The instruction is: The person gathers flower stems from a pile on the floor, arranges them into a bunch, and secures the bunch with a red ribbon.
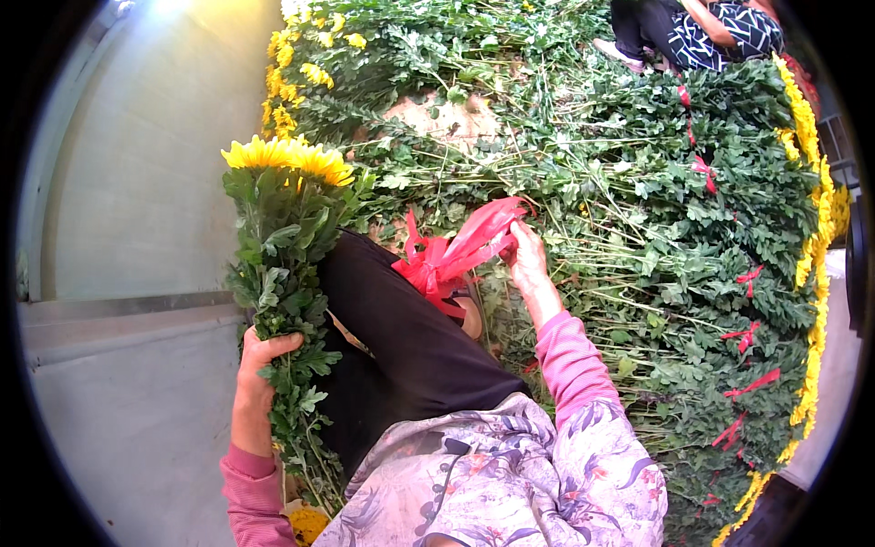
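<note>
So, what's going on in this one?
A person sits among cut flowers. The left hand grips a bunch, yellow heads up; no red tie shows on it. The right hand has hold of some red strips by the dark trouser leg. To the right, more flowers lie piled with their yellow heads toward the outer edge, several red ties among them. Another person is at the far right.

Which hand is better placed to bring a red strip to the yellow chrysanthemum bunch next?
Probably the right hand: it is at the red strips, pinching their end, while the left hand is occupied gripping the yellow chrysanthemum bunch by its leafy stems.
</note>
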Action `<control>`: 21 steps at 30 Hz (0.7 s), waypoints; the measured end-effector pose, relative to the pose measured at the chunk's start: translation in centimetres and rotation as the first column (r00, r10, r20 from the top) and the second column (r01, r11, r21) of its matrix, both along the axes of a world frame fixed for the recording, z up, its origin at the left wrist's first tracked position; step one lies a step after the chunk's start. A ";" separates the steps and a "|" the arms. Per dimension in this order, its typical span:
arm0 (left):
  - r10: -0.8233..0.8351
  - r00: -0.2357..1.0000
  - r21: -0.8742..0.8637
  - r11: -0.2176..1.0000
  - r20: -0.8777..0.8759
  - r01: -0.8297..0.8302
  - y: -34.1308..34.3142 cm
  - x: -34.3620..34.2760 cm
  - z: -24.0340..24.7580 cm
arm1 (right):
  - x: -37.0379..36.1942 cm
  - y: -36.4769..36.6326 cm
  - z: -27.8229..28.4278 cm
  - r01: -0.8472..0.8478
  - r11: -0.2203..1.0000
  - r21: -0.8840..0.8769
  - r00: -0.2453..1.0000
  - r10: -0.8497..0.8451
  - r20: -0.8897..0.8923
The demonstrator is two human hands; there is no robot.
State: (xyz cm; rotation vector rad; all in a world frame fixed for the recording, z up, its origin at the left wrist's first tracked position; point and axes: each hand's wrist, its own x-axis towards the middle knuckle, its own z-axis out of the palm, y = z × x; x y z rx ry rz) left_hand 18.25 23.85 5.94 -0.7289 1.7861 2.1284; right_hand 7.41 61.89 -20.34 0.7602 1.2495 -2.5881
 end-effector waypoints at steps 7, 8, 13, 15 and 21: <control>-0.011 1.000 -0.004 1.000 0.007 0.011 -0.2 -0.1 -0.4 | -0.6 0.3 2.1 -0.212 0.942 -0.260 0.967 0.164 -0.193; -0.008 1.000 -0.006 1.000 0.004 0.008 -0.2 -0.1 -0.4 | -0.6 0.0 2.4 -0.217 0.939 -0.266 0.968 0.172 -0.185; -0.047 0.999 -0.009 0.999 0.009 0.047 0.0 -0.5 -0.4 | -0.6 -0.7 2.3 -0.277 0.923 -0.265 0.956 0.237 -0.173; -0.042 0.999 -0.006 0.999 0.007 0.042 0.1 -0.5 -0.3 | -0.2 -1.1 3.3 -0.312 0.909 -0.275 0.943 0.263 -0.201; -0.008 1.000 0.006 1.000 0.000 0.008 -0.3 -0.1 -0.1 | 1.1 -4.0 6.2 -0.422 0.893 -0.155 0.903 0.398 -0.161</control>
